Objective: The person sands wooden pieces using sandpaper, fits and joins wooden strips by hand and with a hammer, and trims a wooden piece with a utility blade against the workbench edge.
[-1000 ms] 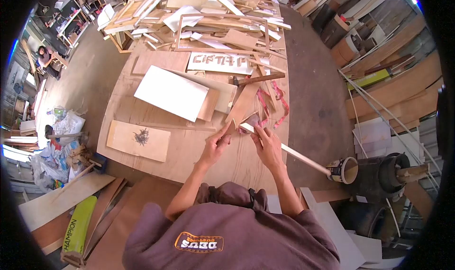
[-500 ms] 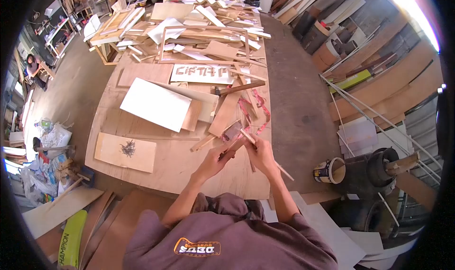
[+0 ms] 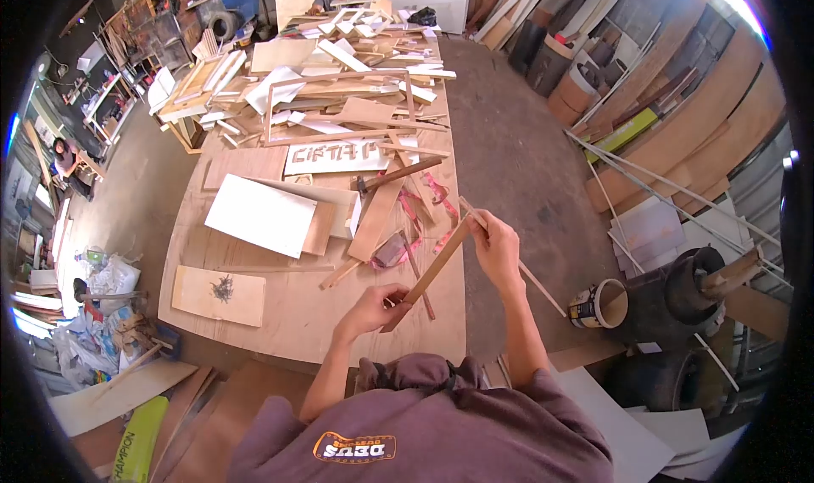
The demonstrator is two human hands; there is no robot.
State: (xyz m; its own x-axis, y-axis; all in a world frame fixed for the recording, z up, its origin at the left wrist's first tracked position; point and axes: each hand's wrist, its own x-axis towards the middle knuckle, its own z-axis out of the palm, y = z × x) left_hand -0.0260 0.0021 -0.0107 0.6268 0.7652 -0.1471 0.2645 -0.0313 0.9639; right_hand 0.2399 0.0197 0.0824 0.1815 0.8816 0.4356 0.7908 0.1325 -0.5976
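Note:
My left hand [image 3: 370, 312] is closed on the lower end of a flat wooden strip [image 3: 439, 267], which slants up to the right. At its upper end my right hand [image 3: 497, 247] is closed on that strip and on a thinner wooden stick [image 3: 543, 290]. The thin stick pokes out above the right fingers and runs down behind the hand toward the lower right. Just beyond the hands on the worktable [image 3: 297, 330] lie a pink strap [image 3: 413, 212], a small dark block [image 3: 390, 251], a narrow brown stick [image 3: 421, 290] and a hammer [image 3: 398, 175].
A white panel [image 3: 261, 216] lies left of centre, and a board with a pile of nails [image 3: 222, 290] sits nearer. Wood offcuts [image 3: 339, 101] heap up at the far end. A bucket [image 3: 599, 303] stands right on the floor. One person [image 3: 72, 165] sits far left; another is behind the heap.
My hands have moved apart, the left one down and left, the right one up and right. The flat strip now shows stretched between them. The view has shifted slightly.

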